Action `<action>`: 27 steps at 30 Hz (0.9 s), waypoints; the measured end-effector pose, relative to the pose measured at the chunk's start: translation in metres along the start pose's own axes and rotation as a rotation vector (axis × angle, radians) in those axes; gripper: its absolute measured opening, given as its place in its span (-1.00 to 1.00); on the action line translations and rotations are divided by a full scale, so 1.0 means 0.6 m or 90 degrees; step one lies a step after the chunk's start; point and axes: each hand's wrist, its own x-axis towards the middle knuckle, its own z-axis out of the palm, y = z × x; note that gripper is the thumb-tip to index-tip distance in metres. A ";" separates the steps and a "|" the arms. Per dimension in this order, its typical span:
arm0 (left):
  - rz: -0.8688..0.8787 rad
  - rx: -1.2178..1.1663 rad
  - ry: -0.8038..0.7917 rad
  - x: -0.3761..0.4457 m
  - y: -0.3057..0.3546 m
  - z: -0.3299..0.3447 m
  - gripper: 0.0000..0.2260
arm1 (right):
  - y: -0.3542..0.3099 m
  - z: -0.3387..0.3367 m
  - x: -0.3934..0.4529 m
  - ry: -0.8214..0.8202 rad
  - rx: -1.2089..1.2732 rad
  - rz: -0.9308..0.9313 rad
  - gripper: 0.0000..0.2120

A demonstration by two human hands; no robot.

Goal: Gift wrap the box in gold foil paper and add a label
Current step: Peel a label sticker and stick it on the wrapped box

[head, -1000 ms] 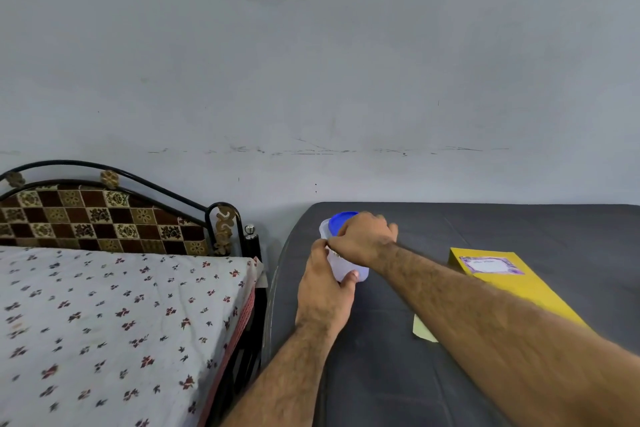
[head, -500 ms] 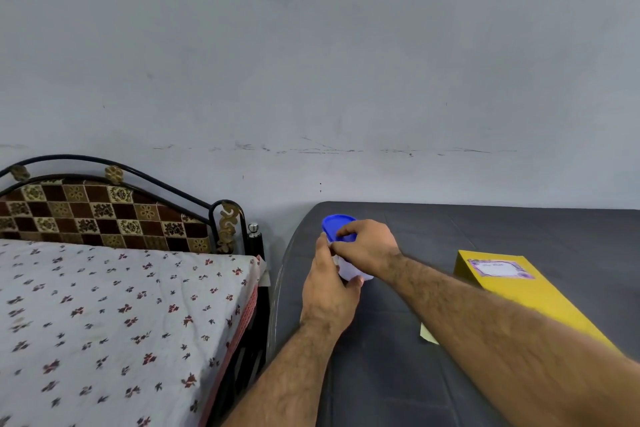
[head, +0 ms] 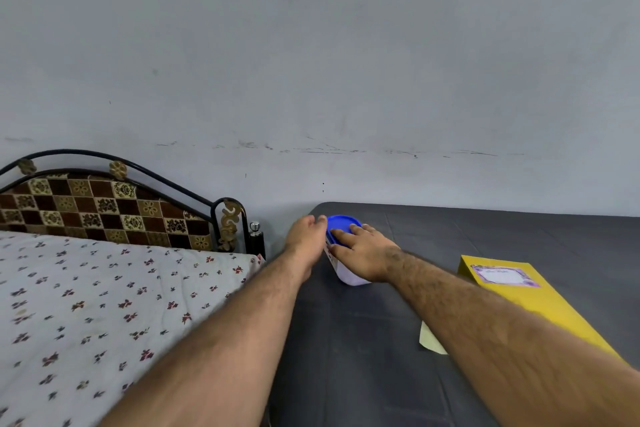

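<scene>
Soft, even, rather cool light fills the room, moderately bright, with no clear single source in view. Shadows are faint: a thin dark edge under the white plastic container with the blue lid and a diffuse one beside the gold foil-wrapped flat box on the dark grey desk. No glare shows, even on the foil. The wide-angle lens bows the desk's far edge and stretches both forearms at the lower corners. The flower-print white bedsheet smears slightly toward the bottom left; the pale grey painted wall stays fairly sharp
</scene>
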 end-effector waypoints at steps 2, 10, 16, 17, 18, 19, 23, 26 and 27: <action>-0.030 0.043 -0.025 0.029 0.001 0.009 -0.60 | 0.006 -0.001 0.005 -0.007 0.007 -0.021 -0.28; -0.002 0.190 0.025 0.065 0.013 0.029 -0.77 | 0.010 0.021 0.018 0.025 -0.041 -0.029 -0.24; 0.027 0.221 -0.003 0.085 0.013 0.037 -0.65 | 0.016 0.034 0.032 0.076 -0.020 -0.057 -0.21; 0.031 0.225 -0.019 0.092 0.014 0.033 -0.67 | 0.015 0.034 0.034 0.046 -0.024 -0.057 -0.12; 0.036 0.237 -0.034 0.097 0.017 0.035 -0.69 | 0.015 0.034 0.036 0.025 -0.020 -0.049 -0.07; 0.043 0.261 -0.039 0.105 0.019 0.034 -0.69 | 0.011 0.031 0.035 0.014 -0.007 -0.036 -0.08; 0.039 0.457 -0.041 0.117 0.036 0.041 -0.74 | 0.004 0.025 0.022 0.033 0.012 -0.032 -0.19; -0.002 0.491 -0.086 0.123 0.047 0.038 -0.54 | 0.000 0.026 0.023 0.023 -0.012 -0.040 0.00; -0.017 0.474 -0.087 0.130 0.050 0.036 -0.53 | -0.002 0.023 0.023 0.018 -0.017 -0.034 -0.07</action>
